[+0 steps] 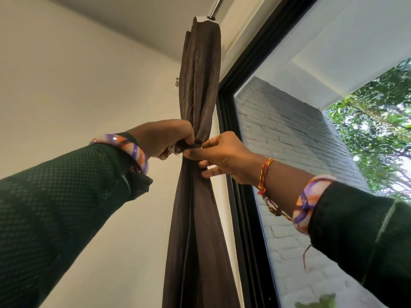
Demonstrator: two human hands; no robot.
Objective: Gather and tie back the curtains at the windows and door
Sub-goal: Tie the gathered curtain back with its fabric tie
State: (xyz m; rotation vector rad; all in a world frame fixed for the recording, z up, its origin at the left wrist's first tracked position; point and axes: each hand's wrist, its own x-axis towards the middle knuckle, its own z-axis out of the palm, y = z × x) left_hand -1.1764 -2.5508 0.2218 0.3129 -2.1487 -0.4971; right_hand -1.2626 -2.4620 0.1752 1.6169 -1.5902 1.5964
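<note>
A dark brown curtain [200, 81] hangs gathered from a rod [216, 6] beside a black-framed window [231, 103]. It is cinched narrow at mid-height by a dark tie-back band [193, 146]. My left hand [164, 138] grips the band's left end against the curtain, with a small pale piece showing under its fingers. My right hand [222, 157] pinches the band's right end with thumb and forefinger; its other fingers lie against the fabric below. Below the band the curtain spreads out again.
A white wall [77, 85] lies to the left, with a small metal hook [177, 81] fixed beside the curtain. The large glass pane [311, 141] on the right looks out on a grey brick wall and green trees.
</note>
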